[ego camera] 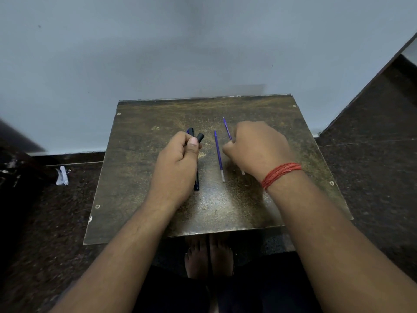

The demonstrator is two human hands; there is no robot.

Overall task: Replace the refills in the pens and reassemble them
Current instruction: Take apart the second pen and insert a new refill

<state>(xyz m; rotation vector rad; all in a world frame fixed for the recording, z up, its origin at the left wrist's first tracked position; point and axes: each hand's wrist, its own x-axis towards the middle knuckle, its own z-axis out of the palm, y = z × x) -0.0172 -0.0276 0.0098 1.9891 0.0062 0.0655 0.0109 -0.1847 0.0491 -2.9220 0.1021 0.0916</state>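
While the left hand (178, 154) is clenching its grip on the black pen barrels (195, 141) mid-tabletop (259, 211), the right hand (255, 147) is pinching one purple refill (227, 129), which should be sighted tip-first into the barrel, its twin refill (218, 154) lying between the hands.

Colour rundown: the table (158, 199) is a dark brown board, all scuffed with yellowish-gold speckles and scratches. The two refills are purple, one (218, 152) lying flat with a clear pale end, the other (227, 128) sticking out past the right hand (255, 147). Pen parts (196, 137) in the left hand (178, 159) are black with a bit of blue. Red thread band (281, 173) on the right wrist. Wall (158, 53) is pale grey-blue, floor (372, 177) dark speckled brown-black. White paper scrap (62, 176) on the floor.
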